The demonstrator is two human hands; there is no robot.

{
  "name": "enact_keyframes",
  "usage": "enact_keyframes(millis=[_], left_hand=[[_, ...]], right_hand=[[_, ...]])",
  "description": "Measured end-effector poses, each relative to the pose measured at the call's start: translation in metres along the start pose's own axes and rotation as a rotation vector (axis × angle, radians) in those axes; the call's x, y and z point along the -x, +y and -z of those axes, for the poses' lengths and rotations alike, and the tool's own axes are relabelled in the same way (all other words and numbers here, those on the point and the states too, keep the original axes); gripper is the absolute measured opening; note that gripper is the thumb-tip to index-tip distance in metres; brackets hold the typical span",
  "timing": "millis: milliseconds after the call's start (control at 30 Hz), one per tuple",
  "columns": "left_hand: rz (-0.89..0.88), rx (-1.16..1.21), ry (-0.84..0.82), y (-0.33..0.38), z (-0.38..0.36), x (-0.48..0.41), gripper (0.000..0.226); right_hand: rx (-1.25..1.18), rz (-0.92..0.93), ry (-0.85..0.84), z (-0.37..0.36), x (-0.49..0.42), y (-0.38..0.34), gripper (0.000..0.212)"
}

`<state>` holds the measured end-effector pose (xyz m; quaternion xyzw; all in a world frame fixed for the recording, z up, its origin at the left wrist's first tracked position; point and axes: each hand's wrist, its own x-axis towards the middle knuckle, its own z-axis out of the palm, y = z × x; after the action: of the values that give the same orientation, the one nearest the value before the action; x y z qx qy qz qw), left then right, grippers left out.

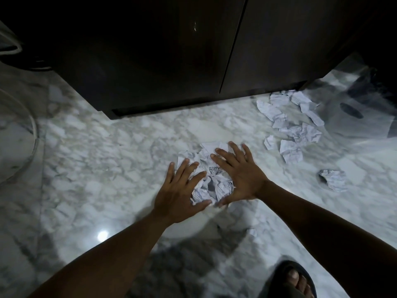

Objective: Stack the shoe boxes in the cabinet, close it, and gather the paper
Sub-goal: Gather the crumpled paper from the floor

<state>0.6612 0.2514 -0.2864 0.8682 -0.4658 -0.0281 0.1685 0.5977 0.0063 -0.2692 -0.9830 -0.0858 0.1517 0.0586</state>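
A foot in a dark sandal (pixel 294 280) shows at 5 o'clock on a glossy white-and-grey marble floor (pixel 107 168). Two bare forearms reach up from 7 and 4 o'clock to the middle of the view. The left hand (pixel 178 194) and right hand (pixel 242 175) lie palm down, fingers straight and fanned, neither curled round anything. They stand on either side of a heap of crumpled white paper (pixel 211 179) and touch its edges, with the thumbs almost meeting at its near end. The heap's long axis runs from 6 towards 12 o'clock. One scrap bears a dense speckled printed patch (pixel 215 169); other scraps carry lines of print, too blurred to read. At 3 o'clock, well apart from the heap, lies a single crumpled paper ball (pixel 334 180). Beyond it, at 2 o'clock, a loose trail of paper scraps (pixel 294 123) runs near to far up to the foot of a dark wooden cabinet (pixel 150 61), whose two doors are shut.
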Motion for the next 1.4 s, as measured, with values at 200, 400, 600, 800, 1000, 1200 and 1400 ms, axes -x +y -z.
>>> enact_keyframes(millis=[200, 400, 600, 800, 1000, 1200, 1400], left_hand=[[-0.028, 0.082, 0.121, -0.005, -0.009, 0.004, 0.037], [-0.047, 0.111, 0.133, -0.003, -0.002, 0.001, 0.023], [0.031, 0.073, 0.02, -0.004, 0.001, 0.004, 0.062], [0.058, 0.096, 0.018, -0.002, 0.003, 0.003, 0.032], [0.004, 0.11, 0.039, -0.003, 0.003, 0.005, 0.035], [0.034, 0.071, 0.045, -0.002, 0.001, 0.004, 0.049], [-0.042, 0.069, 0.013, -0.001, 0.004, 0.003, 0.047]], right_hand=[[-0.072, 0.036, 0.222, -0.011, 0.004, -0.004, 0.086], [-0.083, 0.036, 0.35, -0.016, 0.004, -0.015, 0.088], [-0.066, 0.01, 0.421, -0.022, 0.002, -0.016, 0.05], [-0.217, -0.115, 0.46, -0.031, 0.023, -0.009, 0.031], [-0.184, -0.062, 0.354, -0.031, 0.064, 0.004, 0.065], [-0.247, -0.029, 0.129, -0.03, 0.105, 0.004, 0.098], [-0.139, -0.204, 0.194, -0.041, 0.107, -0.029, 0.108]])
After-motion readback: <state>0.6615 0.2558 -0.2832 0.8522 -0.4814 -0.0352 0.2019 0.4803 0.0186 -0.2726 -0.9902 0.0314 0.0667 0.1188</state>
